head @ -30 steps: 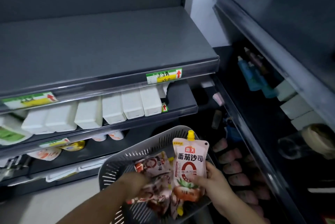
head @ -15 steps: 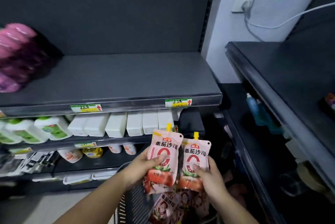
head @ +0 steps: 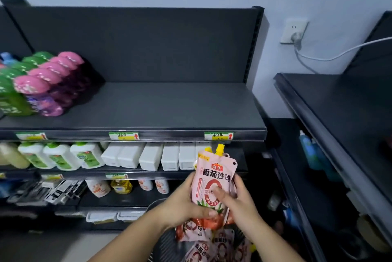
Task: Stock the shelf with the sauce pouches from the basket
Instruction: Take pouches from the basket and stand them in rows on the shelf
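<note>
At the bottom edge, closest in, the dark basket (head: 164, 242) is sitting low in front of the person, and several loose pouches (head: 199, 251) are lying in a heap inside it. They are waiting to be shelved, so a good share of the work is left.

Just above the basket, both hands are gripping one upright pink sauce pouch (head: 214, 177) between them. The left hand (head: 182, 204) is wrapping its fingers round the pouch's left edge and lower corner. The right hand (head: 239, 200) is pinching the right side, with its thumb pressing on the printed front. Two yellow spouts are showing at the top, so a second pouch seems to be riding behind the first, though that cannot be told for sure.

Behind the hands, white boxes (head: 148, 155) are filling the second shelf.

Farther back, the top shelf (head: 169, 104) is showing a wide bare grey stretch above a price tag (head: 218, 135). Pink and green bottles (head: 42, 83) are crowding only its left end. No sauce pouch is standing anywhere on it.

As a judgement, stocking is only just beginning: the pouch is being held well below that shelf, and nothing is placed yet.
</note>
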Demonstrator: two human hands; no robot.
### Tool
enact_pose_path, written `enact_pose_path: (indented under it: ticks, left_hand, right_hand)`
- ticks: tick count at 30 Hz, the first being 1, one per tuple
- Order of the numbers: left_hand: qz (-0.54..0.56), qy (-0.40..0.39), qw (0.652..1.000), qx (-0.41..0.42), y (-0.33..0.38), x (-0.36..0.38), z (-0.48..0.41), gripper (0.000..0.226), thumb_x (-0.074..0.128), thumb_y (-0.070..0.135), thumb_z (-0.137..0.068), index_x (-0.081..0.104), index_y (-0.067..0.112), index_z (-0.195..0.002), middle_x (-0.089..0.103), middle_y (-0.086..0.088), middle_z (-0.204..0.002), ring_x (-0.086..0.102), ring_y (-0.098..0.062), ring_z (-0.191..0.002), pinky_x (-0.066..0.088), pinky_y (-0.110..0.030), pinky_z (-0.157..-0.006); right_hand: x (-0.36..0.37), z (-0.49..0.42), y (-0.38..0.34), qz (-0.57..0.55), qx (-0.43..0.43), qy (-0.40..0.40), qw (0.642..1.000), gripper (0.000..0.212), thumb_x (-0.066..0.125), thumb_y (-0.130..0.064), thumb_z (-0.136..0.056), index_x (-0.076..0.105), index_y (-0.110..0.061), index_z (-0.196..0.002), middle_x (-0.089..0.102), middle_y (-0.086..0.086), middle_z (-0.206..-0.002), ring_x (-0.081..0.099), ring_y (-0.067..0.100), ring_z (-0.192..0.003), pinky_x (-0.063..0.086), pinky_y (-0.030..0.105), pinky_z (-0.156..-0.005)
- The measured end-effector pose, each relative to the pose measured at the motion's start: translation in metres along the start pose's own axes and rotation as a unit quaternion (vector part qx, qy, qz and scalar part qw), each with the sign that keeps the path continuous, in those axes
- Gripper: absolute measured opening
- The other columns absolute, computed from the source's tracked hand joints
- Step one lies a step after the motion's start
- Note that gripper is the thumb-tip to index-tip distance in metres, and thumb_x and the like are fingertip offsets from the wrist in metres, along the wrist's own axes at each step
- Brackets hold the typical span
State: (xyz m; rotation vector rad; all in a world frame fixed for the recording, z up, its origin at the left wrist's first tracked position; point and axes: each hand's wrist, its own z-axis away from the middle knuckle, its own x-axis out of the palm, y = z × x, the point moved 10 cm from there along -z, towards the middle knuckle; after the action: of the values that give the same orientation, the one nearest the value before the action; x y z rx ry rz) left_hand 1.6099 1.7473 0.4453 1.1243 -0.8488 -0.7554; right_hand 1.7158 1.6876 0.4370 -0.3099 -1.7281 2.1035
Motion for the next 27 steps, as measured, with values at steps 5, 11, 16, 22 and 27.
enact_pose_path:
  ticks: [5,11,16,22,27]
  left_hand:
    - [0.029,0.038,0.999,-0.019,0.012,-0.007,0.015,0.106,0.098,0.015,-0.05,0.04,0.011,-0.139,0.067,-0.016,-0.127,0.065,-0.033,-0.118,0.053,-0.048,-0.099]
    - [0.068,0.011,0.998,-0.001,0.028,-0.011,0.033,0.092,0.088,0.001,-0.062,0.04,0.013,-0.14,0.065,-0.02,-0.129,0.061,-0.038,-0.121,0.05,-0.05,-0.102]
    - [0.049,0.027,0.998,-0.008,0.03,-0.022,0.041,0.08,0.074,-0.01,-0.071,0.04,0.014,-0.139,0.068,-0.017,-0.125,0.065,-0.034,-0.117,0.054,-0.044,-0.096]
    - [0.062,0.008,0.998,0.002,0.038,-0.023,0.044,0.078,0.075,-0.006,-0.075,0.041,0.02,-0.141,0.066,-0.016,-0.129,0.064,-0.032,-0.119,0.054,-0.039,-0.095]
    - [0.045,0.02,0.998,0.046,0.055,-0.016,0.038,0.067,0.074,-0.008,-0.08,0.046,0.011,-0.138,0.067,-0.016,-0.126,0.066,-0.031,-0.115,0.055,-0.036,-0.093]
  right_hand:
    - [0.002,-0.003,-0.028,-0.031,-0.049,0.029,0.998,0.057,0.082,-0.034,-0.069,0.058,-0.028,-0.12,0.077,-0.006,-0.108,0.075,0.016,-0.095,0.06,0.025,-0.068]
    - [0.02,-0.004,-0.047,-0.052,-0.076,0.013,0.996,0.053,0.085,-0.035,-0.069,0.062,-0.034,-0.117,0.076,-0.003,-0.11,0.075,0.018,-0.096,0.061,0.026,-0.069]
    - [0.035,0.001,-0.048,-0.064,-0.066,0.004,0.996,0.062,0.083,-0.035,-0.066,0.058,-0.033,-0.122,0.076,-0.005,-0.111,0.075,0.018,-0.096,0.061,0.028,-0.068]
    - [0.041,0.006,-0.068,-0.032,-0.114,0.028,0.993,0.055,0.083,-0.029,-0.068,0.059,-0.034,-0.118,0.076,-0.012,-0.107,0.074,0.011,-0.095,0.06,0.022,-0.067]
    - [0.039,0.008,-0.081,-0.028,-0.149,0.044,0.987,0.052,0.085,-0.029,-0.067,0.062,-0.039,-0.113,0.076,-0.009,-0.108,0.074,0.013,-0.097,0.06,0.024,-0.07]
